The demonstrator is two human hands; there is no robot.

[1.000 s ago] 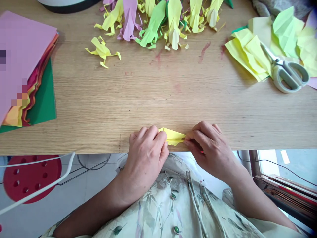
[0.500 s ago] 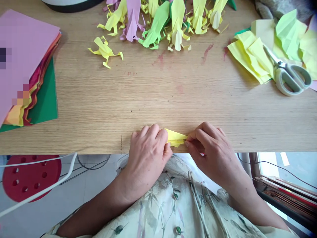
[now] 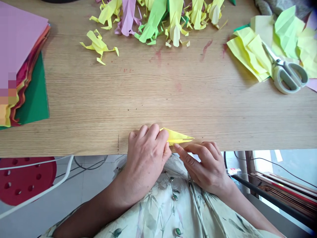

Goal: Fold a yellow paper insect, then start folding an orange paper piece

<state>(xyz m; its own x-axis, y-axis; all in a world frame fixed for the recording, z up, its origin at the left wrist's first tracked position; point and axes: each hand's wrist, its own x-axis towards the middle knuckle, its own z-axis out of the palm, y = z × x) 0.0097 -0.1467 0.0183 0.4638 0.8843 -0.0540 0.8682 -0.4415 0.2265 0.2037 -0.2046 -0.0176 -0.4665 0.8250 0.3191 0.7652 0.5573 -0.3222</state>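
Observation:
A small folded yellow paper piece (image 3: 178,136) lies at the near edge of the wooden table (image 3: 158,96), its pointed tip aimed right. My left hand (image 3: 146,155) presses its left end down with curled fingers. My right hand (image 3: 203,162) sits lower, at the table edge, its index fingertip touching the paper's near edge; the pointed tip is uncovered.
A stack of coloured paper sheets (image 3: 19,59) lies at the left. Several folded paper figures (image 3: 153,19) crowd the far edge, one yellow figure (image 3: 98,46) apart. Crumpled yellow-green sheets (image 3: 250,53) and grey scissors (image 3: 287,74) sit at the right. A red stool (image 3: 27,178) stands below.
My right hand has let go of the paper's right tip and dropped back toward the table edge, leaving the pointed tip exposed. My left hand stays pressed on the left end.

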